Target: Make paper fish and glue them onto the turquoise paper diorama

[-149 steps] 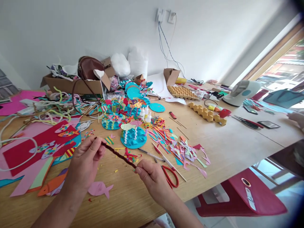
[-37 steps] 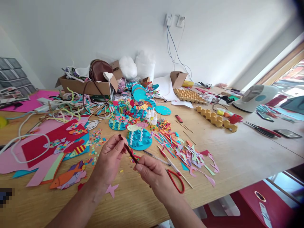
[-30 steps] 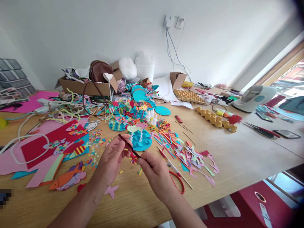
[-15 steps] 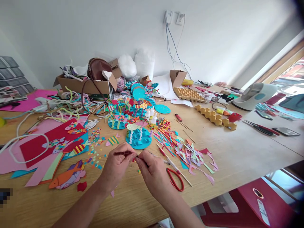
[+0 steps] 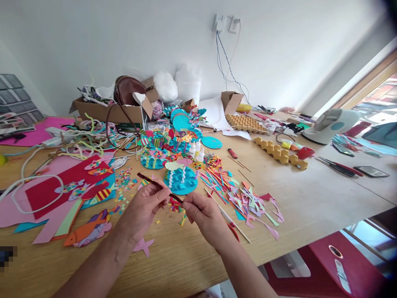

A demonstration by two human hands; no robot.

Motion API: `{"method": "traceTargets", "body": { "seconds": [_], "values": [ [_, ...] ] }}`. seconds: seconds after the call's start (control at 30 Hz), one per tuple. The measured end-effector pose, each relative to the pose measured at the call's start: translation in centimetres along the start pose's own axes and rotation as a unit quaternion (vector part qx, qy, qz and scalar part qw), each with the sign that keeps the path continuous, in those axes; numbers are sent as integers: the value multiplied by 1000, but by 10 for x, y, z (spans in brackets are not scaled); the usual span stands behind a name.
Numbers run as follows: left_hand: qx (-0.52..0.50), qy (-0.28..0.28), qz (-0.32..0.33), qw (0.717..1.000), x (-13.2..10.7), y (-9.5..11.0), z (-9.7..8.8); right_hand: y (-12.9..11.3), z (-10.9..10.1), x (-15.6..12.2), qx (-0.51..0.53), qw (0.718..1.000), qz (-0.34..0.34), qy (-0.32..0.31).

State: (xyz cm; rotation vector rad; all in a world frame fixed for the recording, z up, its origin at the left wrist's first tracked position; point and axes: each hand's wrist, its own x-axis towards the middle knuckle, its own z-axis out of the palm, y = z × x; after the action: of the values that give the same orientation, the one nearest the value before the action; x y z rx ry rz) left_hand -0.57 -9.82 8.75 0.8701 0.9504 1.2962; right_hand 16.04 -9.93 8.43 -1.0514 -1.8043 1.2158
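Note:
A dark brown fuzzy pipe cleaner (image 5: 176, 198) is stretched between my two hands above the table, its far left end poking up past my fingers. My left hand (image 5: 144, 209) pinches it near the middle between thumb and fingers. At the other end, my right hand (image 5: 201, 213) grips it with thumb and forefinger, hiding the tip. Just beyond my hands stands a round blue base (image 5: 182, 188) with white wavy strips and paper fish (image 5: 174, 166) on top. Below my left hand lies a pink paper cutout (image 5: 144, 246). Red-handled scissors (image 5: 234, 232) are partly covered by my right forearm.
Coloured paper sheets (image 5: 43, 174) and paper fish (image 5: 88, 229) cover the left side. Paper scraps (image 5: 248, 203) and thin sticks lie to the right. Glue bottles (image 5: 200, 155), egg-carton pieces (image 5: 276, 152), a cardboard box (image 5: 108, 114) and a fan (image 5: 331, 124) stand farther back.
My hands have drawn slightly apart, with more of the pipe cleaner showing between them and out to the left. The left hand has shifted left, uncovering the pink cutout; the right hides more of the scissors.

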Motion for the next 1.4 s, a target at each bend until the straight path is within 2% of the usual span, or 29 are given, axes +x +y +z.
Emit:
{"method": "traceTargets", "body": {
  "seconds": [0.17,0.27,0.47,0.57,0.67,0.77,0.87,0.93,1.03,1.1,1.13,1.2,1.27,1.4],
  "values": [
    [45,-58,23,997,-2,-4,5,1,-1,1,135,989,53,-17],
    [75,-60,40,995,-2,-3,6,-3,-1,0,204,973,100,-47],
    [-11,-54,13,998,-4,-3,12,-6,-12,9,324,931,120,-121],
    [-55,-5,36,998,-3,-5,15,-8,-8,12,315,937,109,-107],
    [-71,52,81,993,-1,-10,15,-8,3,10,255,962,90,-49],
    [-62,39,91,993,-1,-13,10,-7,11,8,190,978,86,-20],
    [-9,5,86,996,-3,-13,6,-7,11,7,166,982,89,-36],
    [47,19,114,992,-4,-11,6,-10,12,6,141,986,77,-34],
    [127,51,175,975,-4,-6,6,-18,14,2,8,1000,14,18],
    [151,52,176,971,-3,-3,5,-22,16,-1,-83,995,-20,48],
    [152,44,161,974,-2,-2,4,-24,16,-1,-97,994,-22,49],
    [138,13,120,983,-1,-2,1,-25,14,-1,-48,999,2,25],
    [129,-26,93,987,0,-2,-2,-23,11,2,46,998,44,-20],
    [109,-49,81,989,-3,0,1,-15,2,9,188,975,81,-84]
  ]
}}
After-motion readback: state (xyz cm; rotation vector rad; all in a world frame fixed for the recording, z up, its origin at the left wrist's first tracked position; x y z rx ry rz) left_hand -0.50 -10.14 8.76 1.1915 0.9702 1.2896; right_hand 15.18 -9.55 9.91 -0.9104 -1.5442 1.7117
